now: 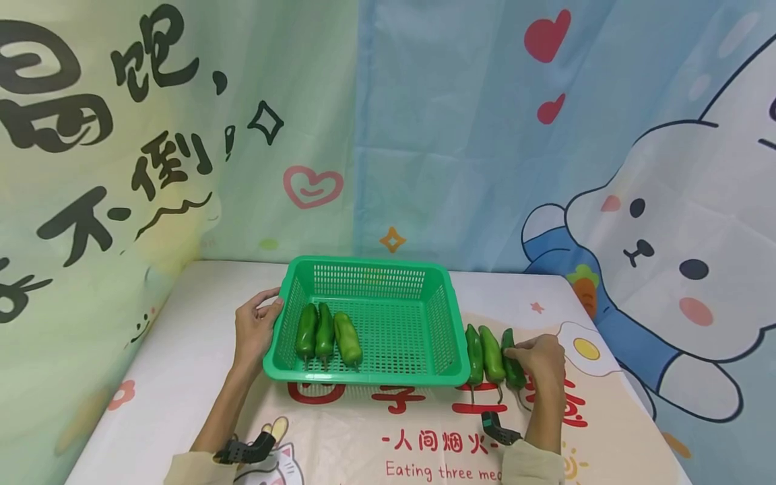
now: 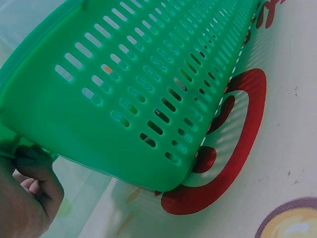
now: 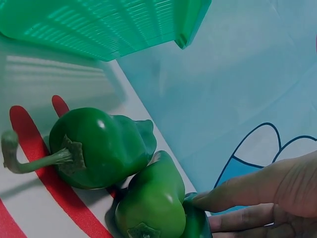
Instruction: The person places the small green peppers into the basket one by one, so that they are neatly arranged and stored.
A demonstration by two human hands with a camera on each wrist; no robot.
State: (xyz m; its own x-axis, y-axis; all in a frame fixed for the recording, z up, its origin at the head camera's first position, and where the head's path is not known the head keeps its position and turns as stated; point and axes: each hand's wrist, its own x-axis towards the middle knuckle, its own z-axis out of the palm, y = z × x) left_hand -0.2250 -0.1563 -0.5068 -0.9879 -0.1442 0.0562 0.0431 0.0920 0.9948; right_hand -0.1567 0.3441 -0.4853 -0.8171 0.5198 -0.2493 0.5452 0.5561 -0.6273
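My left hand [image 1: 254, 330] grips the left rim of a green plastic basket [image 1: 366, 378], its fingers curled at the edge in the left wrist view. Three green peppers [image 1: 348, 339] lie side by side at the basket's left end, stems toward me. Right of the basket, three more green peppers lie in a row on the table: a dark one [image 1: 475, 353], a lighter one [image 1: 492, 356] and another dark one [image 1: 514, 374]. My right hand [image 1: 541, 360] pinches this rightmost pepper by its far part; in the right wrist view the lighter pepper [image 3: 153, 198] partly hides it.
A printed cloth [image 1: 436, 438] with red lettering covers the table. Behind the table hangs a curtain [image 1: 424, 168] with cartoon drawings, close to the basket's far side. Dark wrist-worn devices [image 1: 500, 429] sit at both sleeves.
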